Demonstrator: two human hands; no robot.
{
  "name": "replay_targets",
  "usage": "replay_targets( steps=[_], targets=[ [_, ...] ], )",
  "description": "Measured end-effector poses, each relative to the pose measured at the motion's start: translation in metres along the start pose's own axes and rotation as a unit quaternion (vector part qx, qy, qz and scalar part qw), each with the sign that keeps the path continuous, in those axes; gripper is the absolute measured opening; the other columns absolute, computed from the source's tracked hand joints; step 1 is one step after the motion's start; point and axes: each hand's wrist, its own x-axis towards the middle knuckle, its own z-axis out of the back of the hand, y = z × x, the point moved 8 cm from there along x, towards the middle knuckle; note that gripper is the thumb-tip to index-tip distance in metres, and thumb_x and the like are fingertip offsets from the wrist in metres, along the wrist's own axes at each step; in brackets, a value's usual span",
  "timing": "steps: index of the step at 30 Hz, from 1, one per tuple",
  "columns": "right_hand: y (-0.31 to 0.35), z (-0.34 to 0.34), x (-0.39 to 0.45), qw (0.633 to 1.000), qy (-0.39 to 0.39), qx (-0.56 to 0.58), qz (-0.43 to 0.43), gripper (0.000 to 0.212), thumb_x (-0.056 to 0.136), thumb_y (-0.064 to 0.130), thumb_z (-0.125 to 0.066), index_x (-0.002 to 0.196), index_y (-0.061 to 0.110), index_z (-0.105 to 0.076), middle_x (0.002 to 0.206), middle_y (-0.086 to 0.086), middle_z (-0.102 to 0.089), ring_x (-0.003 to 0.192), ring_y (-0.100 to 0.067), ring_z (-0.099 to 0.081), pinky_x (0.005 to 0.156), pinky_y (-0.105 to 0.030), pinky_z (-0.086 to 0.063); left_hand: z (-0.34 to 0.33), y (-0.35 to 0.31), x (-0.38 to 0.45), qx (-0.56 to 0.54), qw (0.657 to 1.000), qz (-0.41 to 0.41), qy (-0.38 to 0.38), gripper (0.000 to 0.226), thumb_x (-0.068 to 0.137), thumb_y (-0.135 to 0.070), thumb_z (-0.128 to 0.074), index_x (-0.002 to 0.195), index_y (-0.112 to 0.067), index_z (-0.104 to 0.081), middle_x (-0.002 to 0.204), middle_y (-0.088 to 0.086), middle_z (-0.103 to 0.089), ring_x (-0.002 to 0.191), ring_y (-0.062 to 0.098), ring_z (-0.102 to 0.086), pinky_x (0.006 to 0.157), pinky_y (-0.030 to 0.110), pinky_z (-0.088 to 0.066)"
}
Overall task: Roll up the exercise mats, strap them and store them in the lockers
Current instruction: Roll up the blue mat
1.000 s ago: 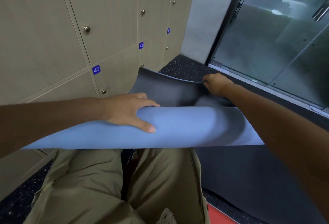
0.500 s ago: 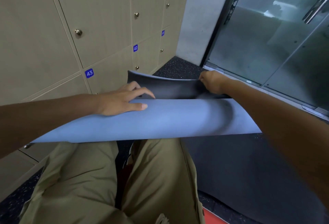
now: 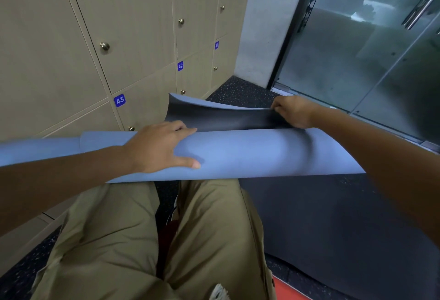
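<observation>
A blue exercise mat (image 3: 250,154) with a black underside lies half rolled across my knees, its loose end curling up beyond the roll. My left hand (image 3: 159,147) rests on top of the roll, fingers spread over it and thumb along the near side. My right hand (image 3: 294,111) pinches the far edge of the loose black flap (image 3: 219,118). The beige lockers (image 3: 133,37), numbered 38 to 43, stand closed just behind the mat on the left.
A dark grey mat (image 3: 333,228) lies flat on the speckled floor at my right. A red mat corner (image 3: 290,291) shows at the bottom. Glass doors (image 3: 369,61) with a metal threshold close off the right side. My khaki-trousered legs fill the foreground.
My left hand has shifted back on the roll with the thumb spread out again. The roll has grown longer to the left, and the loose flap has flattened a little.
</observation>
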Motion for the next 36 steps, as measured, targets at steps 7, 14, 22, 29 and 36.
replay_targets(
  steps=[7,14,22,29,36],
  targets=[
    [0.017,-0.015,-0.014,0.998,0.046,0.039,0.004,0.027,0.108,0.014,-0.041,0.122,0.016,-0.063,0.125,-0.005,-0.066,0.105,-0.019,-0.057,0.095,-0.03,-0.044,-0.001,0.02,0.023,-0.114,0.991,0.03,0.057,0.081,0.066,-0.098,-0.039,0.123,-0.04,-0.037,0.127,-0.008,-0.061,0.108,0.02,-0.061,0.094,0.046,-0.049],
    [0.084,-0.013,-0.047,0.992,-0.004,0.079,0.1,0.047,0.097,0.059,-0.053,0.126,0.023,-0.06,0.117,0.0,-0.066,0.109,-0.023,-0.061,0.094,-0.039,-0.048,0.004,0.027,0.026,-0.139,0.988,0.047,0.048,0.07,0.069,-0.098,-0.04,0.11,-0.041,-0.047,0.105,-0.006,-0.064,0.097,0.015,-0.059,0.089,0.044,-0.05],
    [0.094,-0.053,-0.044,0.993,0.039,-0.03,0.104,0.127,0.048,0.073,-0.087,0.153,0.031,-0.029,0.146,0.005,-0.046,0.131,-0.024,-0.045,0.113,-0.045,-0.034,0.015,0.027,-0.002,-0.002,0.996,0.028,-0.09,0.099,0.077,-0.092,-0.035,0.147,-0.024,-0.049,0.134,0.0,-0.056,0.121,0.027,-0.051,0.101,0.04,-0.043],
    [0.072,-0.062,-0.025,0.964,0.163,0.207,0.044,0.096,0.053,0.039,-0.099,0.134,0.042,-0.046,0.125,0.018,-0.058,0.116,-0.009,-0.055,0.099,-0.033,-0.044,0.02,0.034,-0.001,0.225,0.968,-0.032,-0.102,0.142,0.044,-0.086,-0.079,0.159,-0.014,-0.036,0.149,0.02,-0.048,0.129,0.046,-0.047,0.112,0.059,-0.032],
    [0.072,-0.055,-0.015,0.958,0.194,0.21,0.037,0.099,0.061,0.033,-0.098,0.142,0.039,-0.042,0.133,0.016,-0.054,0.127,-0.014,-0.051,0.106,-0.033,-0.04,0.028,0.034,0.027,0.267,0.959,-0.039,-0.086,0.115,0.053,-0.073,-0.081,0.147,-0.015,-0.048,0.124,0.016,-0.061,0.101,0.037,-0.059,0.084,0.046,-0.044]
  ],
)
